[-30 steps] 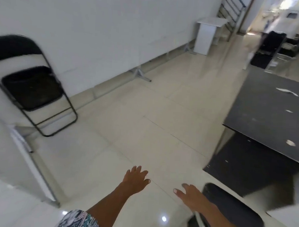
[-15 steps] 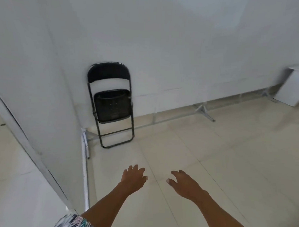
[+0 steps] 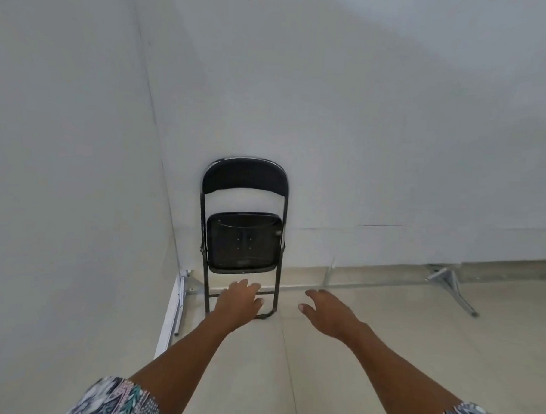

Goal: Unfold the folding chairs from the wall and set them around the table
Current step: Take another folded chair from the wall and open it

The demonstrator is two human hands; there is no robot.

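A black folding chair (image 3: 243, 224) leans folded against the white wall, straight ahead in the corner. Its padded backrest is at the top and its seat is flipped up flat. My left hand (image 3: 239, 300) reaches out in front of the chair's lower legs, fingers relaxed, holding nothing. My right hand (image 3: 328, 312) is stretched out to the right of the chair, fingers loosely spread and empty. Neither hand touches the chair. The table is out of view.
White panel walls (image 3: 378, 133) meet in a corner behind the chair. A metal support foot (image 3: 452, 286) and a rail run along the wall base at the right. A white strip (image 3: 171, 315) lies along the left panel's base. Pale tiled floor (image 3: 384, 352) spreads below.
The view has turned away from the black table and swung to face the chair, which is now nearer and centred. Both arms have stretched further forward toward it.
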